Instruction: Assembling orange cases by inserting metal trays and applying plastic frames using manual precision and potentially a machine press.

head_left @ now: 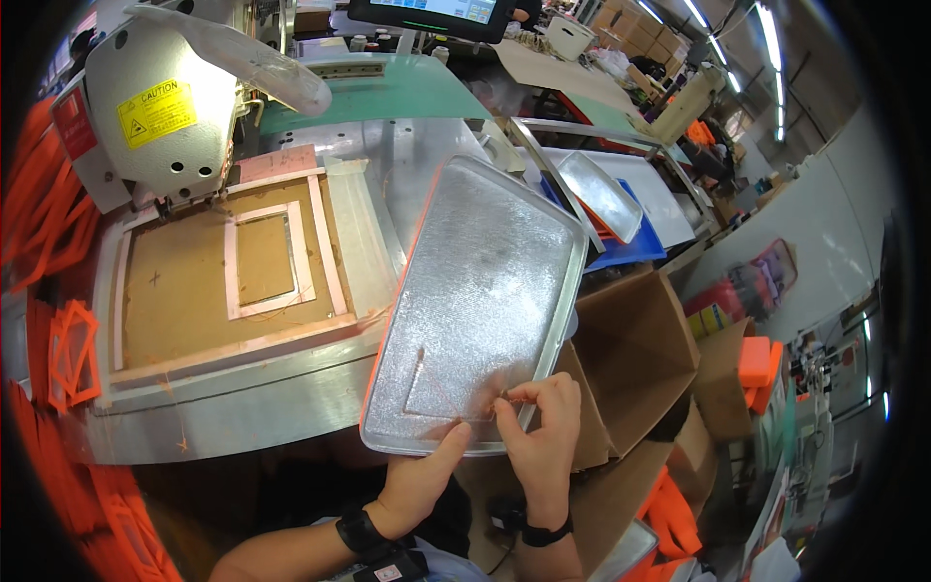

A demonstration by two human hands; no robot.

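Tilted up in front of me is a silver, foil-like panel [475, 291] with a raised silver rim and an orange left edge. An L-shaped stitched line runs near its lower left corner. My left hand [422, 485] grips the bottom edge, thumb on the silver face and fingers hidden behind. Over the lower right part of the panel, my right hand [545, 427] is closed in a pinch, with thumb and forefinger meeting just above the stitching. Whatever small thing lies between those fingertips is too small to make out. Both wrists wear black bands.
At left a sewing machine head [165, 107] stands over a brown template [184, 281] with a pale frame. Orange pieces [73, 354] hang along the left side. Open cardboard boxes [630, 359] stand at right. Behind them, a blue tray [630, 254] holds another silver panel [599, 194].
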